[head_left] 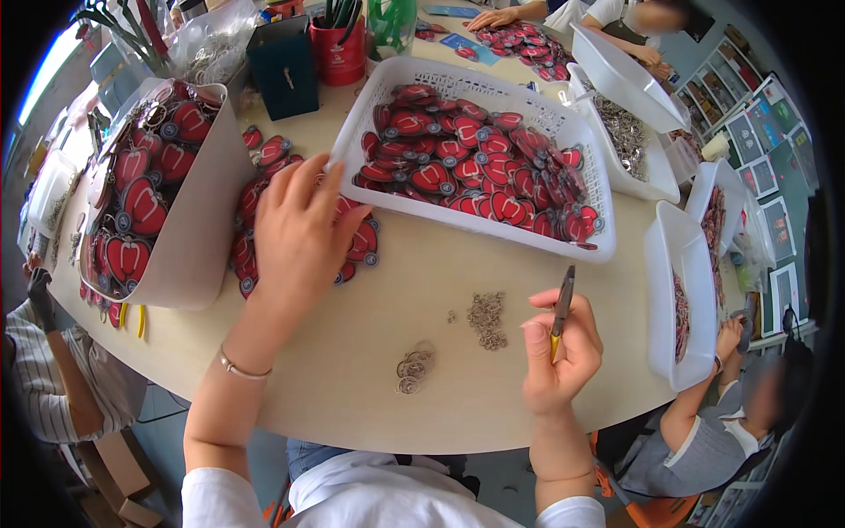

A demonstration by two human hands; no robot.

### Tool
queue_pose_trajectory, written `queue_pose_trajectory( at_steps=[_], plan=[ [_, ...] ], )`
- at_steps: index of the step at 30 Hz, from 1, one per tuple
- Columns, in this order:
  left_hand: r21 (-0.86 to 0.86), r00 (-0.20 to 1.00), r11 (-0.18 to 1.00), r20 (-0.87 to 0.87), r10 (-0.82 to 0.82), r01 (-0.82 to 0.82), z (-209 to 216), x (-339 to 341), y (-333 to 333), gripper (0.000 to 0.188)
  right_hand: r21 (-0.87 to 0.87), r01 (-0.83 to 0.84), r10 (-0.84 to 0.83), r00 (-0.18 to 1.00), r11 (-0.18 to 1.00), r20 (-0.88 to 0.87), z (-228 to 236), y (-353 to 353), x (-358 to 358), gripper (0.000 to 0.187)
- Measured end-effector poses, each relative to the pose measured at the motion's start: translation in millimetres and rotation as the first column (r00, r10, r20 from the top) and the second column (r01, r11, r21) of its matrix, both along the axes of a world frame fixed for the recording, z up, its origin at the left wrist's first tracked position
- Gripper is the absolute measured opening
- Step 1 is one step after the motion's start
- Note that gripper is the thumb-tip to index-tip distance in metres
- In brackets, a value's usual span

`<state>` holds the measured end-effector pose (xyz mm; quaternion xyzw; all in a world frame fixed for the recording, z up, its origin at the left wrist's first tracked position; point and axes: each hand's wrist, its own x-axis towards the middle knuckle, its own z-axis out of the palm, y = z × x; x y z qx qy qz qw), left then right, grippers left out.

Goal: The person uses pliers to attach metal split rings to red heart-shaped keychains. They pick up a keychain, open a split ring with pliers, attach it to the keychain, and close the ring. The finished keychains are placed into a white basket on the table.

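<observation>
My left hand (297, 220) is over a loose pile of red charms (359, 246), its fingers apart and its fingertips beside the corner of a white basket (480, 227). Whatever lies under the palm is hidden. Many more red, glossy charms (475, 145) fill that basket. My right hand (565, 361) is closed around small pliers (564, 304) with dark jaws pointing up and a yellow handle. Between my hands, a heap of small metal rings (487, 319) lies on the table (352, 400). Nearer to me sit several larger split rings (414, 368).
A tall pale bin (207, 220) of charms stands at left, with yellow handles (132, 319) by its base. Behind are a dark green box (283, 70) and a red pen cup (339, 53). White trays (682, 299) line the right side. Other people work around the table.
</observation>
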<state>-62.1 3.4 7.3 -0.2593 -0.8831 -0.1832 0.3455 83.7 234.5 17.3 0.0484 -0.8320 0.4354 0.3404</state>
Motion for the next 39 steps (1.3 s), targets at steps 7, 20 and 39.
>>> queue_pose_trajectory(
  at_steps=[7,20,39],
  plan=[
    [-0.341,0.803,0.804,0.538,-0.258,0.487,17,-89,88,0.044,-0.029,0.077,-0.076,0.997,0.997,0.032,-14,2,-15,0.017],
    [0.055,0.722,0.898,0.574,-0.386,0.437,4,-108,77,0.03,0.359,-0.213,0.051,0.91,0.909,0.411,-44,-6,-25,0.016],
    [0.882,0.425,0.185,0.381,-0.821,-0.434,-15,66,0,0.017,0.204,-0.075,0.007,0.949,0.976,0.316,-39,-9,-29,0.015]
  ],
)
